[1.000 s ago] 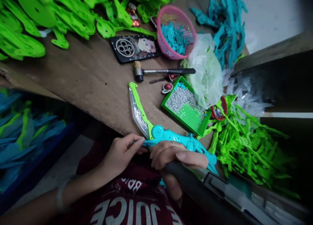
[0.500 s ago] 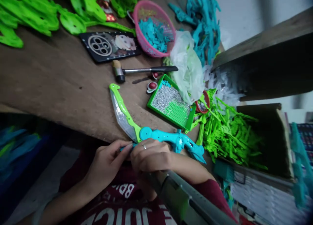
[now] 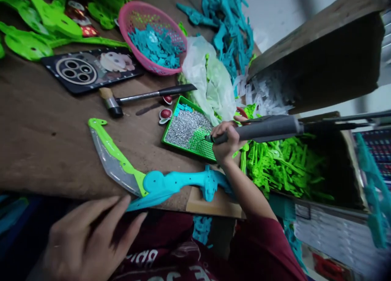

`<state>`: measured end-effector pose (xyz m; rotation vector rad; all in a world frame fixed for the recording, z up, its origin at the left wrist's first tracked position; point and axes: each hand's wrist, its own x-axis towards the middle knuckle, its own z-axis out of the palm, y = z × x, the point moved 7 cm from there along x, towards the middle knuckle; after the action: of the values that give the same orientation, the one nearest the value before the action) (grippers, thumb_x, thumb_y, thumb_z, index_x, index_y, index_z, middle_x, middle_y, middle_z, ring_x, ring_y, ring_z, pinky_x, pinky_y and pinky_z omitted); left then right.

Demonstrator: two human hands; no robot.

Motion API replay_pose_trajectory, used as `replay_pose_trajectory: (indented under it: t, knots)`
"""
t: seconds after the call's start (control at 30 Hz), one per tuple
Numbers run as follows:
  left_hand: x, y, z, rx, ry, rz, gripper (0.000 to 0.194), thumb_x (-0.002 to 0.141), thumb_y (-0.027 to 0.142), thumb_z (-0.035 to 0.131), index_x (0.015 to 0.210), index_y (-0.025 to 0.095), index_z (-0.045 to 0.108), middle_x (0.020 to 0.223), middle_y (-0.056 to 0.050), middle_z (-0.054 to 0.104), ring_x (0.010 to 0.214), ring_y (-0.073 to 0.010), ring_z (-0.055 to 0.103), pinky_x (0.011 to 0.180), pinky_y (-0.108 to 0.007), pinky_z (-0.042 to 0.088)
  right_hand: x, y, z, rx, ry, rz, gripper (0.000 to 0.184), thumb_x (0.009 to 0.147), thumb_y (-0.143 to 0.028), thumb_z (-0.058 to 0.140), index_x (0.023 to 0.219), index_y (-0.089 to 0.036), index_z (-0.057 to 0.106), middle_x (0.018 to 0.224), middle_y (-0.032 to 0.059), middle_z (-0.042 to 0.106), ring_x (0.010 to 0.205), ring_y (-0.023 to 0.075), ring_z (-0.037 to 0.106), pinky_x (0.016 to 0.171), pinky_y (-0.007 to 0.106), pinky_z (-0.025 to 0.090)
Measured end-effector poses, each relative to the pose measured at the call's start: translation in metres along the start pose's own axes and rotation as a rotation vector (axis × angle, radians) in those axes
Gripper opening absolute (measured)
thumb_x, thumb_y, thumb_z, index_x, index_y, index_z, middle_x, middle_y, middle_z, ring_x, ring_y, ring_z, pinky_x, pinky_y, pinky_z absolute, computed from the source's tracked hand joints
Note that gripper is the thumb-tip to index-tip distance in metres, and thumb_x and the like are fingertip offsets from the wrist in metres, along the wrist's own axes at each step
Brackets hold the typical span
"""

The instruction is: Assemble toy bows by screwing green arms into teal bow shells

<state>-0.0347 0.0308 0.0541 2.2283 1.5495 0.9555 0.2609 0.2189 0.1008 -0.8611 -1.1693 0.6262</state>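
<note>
Right hand (image 3: 225,150): grip clamped on grey cylindrical power screwdriver (image 3: 269,128), tip over green rectangular plastic tray (image 3: 198,141). Left hand (image 3: 84,234): grip apart, beside curved turquoise-and-lime plastic assembly (image 3: 174,181) near tray.

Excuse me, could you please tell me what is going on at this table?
A person's right hand holds a grey handheld tool, its tip over a green tray of small metal pieces. A blue and green piece with a clear blade lies along the near edge of the table. The left hand is open by its pointed blue end; whether it touches is hard to tell. A hammer lies farther back.
</note>
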Motion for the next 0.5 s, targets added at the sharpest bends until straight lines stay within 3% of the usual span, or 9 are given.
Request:
replay_pose_trajectory:
  t: [0.07,0.17,0.33,0.5]
  knots:
    - [0.016,0.021,0.003,0.090,0.049,0.123,0.054,0.080,0.024,0.081,0.130,0.020,0.062,0.114,-0.014,0.071,0.101,-0.0313,0.069,0.088,-0.047,0.055,-0.004,0.011,-0.002,-0.019,-0.010,0.029,0.007,0.085,-0.027,0.057,0.090,-0.026,0.052,0.055,-0.0102,0.044,0.041,0.0085,0.045,0.043,0.022,0.043]
    - [0.038,0.040,0.016,0.041,0.022,0.221,0.043,0.082,0.024,0.080,0.121,0.014,0.066,0.118,-0.015,0.071,0.106,-0.0318,0.068,0.093,-0.046,0.052,-0.012,0.015,-0.002,-0.026,-0.022,0.049,0.014,0.084,-0.030,0.059,0.095,-0.027,0.050,0.053,-0.0109,0.045,0.038,0.0092,0.044,0.040,0.023,0.041]
    - [0.046,0.029,0.026,0.037,-0.052,0.163,0.044,0.084,0.030,0.078,0.123,0.014,0.064,0.128,-0.018,0.067,0.117,-0.0358,0.064,0.101,-0.052,0.049,-0.011,0.018,-0.004,-0.041,0.005,0.075,0.024,0.082,-0.035,0.061,0.100,-0.030,0.046,0.051,-0.0117,0.046,0.037,0.0109,0.044,0.038,0.024,0.040]
    - [0.042,0.022,0.027,0.035,-0.078,0.180,0.043,0.084,0.025,0.078,0.124,0.016,0.064,0.137,-0.019,0.062,0.125,-0.0356,0.061,0.105,-0.051,0.048,-0.012,0.020,-0.005,-0.054,0.019,0.074,0.024,0.081,-0.033,0.060,0.100,-0.030,0.046,0.051,-0.0120,0.045,0.037,0.0104,0.044,0.039,0.024,0.040]
